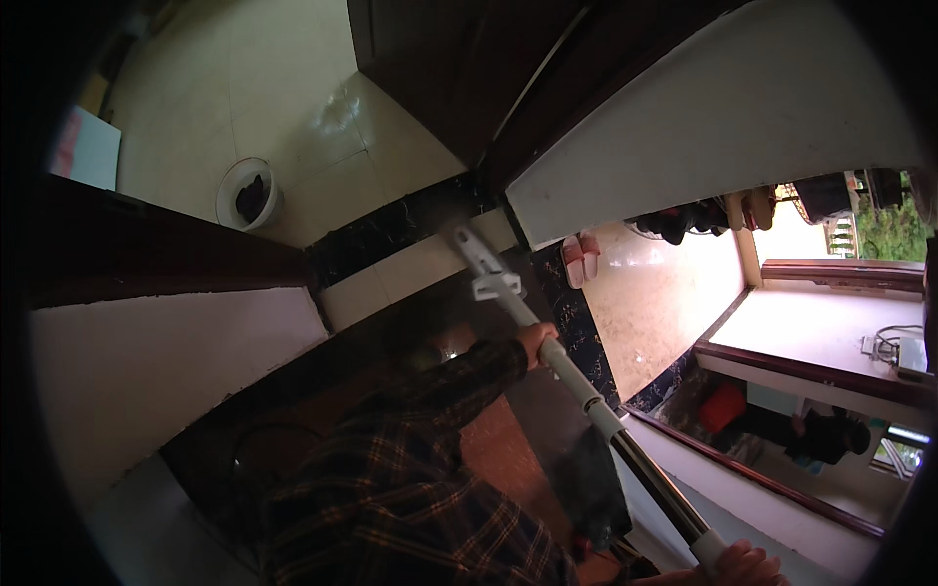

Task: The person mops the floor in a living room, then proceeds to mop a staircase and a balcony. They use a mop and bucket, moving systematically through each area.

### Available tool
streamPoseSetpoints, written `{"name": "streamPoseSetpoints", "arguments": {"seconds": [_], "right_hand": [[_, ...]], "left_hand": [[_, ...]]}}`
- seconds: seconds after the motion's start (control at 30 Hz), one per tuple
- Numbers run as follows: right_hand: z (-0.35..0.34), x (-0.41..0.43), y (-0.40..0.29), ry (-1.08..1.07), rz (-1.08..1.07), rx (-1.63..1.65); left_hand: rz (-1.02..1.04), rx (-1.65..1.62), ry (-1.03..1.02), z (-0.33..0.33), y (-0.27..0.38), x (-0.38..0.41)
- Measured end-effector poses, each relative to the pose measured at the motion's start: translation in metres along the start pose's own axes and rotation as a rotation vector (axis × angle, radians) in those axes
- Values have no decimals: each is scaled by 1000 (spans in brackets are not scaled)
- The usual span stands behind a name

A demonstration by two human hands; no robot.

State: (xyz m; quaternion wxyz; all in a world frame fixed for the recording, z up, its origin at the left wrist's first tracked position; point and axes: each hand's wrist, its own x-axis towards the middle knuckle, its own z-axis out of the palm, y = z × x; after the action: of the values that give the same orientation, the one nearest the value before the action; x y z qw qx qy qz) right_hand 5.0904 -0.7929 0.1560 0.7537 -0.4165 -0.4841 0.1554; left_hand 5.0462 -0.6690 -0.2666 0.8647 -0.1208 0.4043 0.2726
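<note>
A long mop-like pole [659,487], with white plastic sections, a metal shaft and a white plastic end fitting [484,264], runs diagonally from the middle to the lower right. Around its upper white section my left hand [537,344] is closed, with the dark plaid sleeve behind it. My right hand [747,565] grips the white end of the pole at the bottom right edge. The far fitting is slightly blurred and lies over the pale strip of floor by the doorway; whether it touches the floor I cannot tell.
Beyond the black stone threshold [396,227] stands a white bucket [275,205] with dark cloth inside. Pink slippers [581,260] lie near a rack of shoes [681,220]. Walls and a dark door [440,73] flank the passage. A person [821,436] is in the room at right.
</note>
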Motion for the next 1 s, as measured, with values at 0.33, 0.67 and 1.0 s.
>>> {"name": "streamPoseSetpoints", "arguments": {"seconds": [0.33, 0.67, 1.0], "right_hand": [[-48, 2, -59, -64, 194, 138], [-68, -10, -76, -275, 43, 78], [-7, -57, -16, -93, 26, 122]], "left_hand": [[-163, 55, 49, -59, -58, -70], [-175, -52, -2, -7, -25, -81], [-70, -11, -17, -54, 11, -11]]}}
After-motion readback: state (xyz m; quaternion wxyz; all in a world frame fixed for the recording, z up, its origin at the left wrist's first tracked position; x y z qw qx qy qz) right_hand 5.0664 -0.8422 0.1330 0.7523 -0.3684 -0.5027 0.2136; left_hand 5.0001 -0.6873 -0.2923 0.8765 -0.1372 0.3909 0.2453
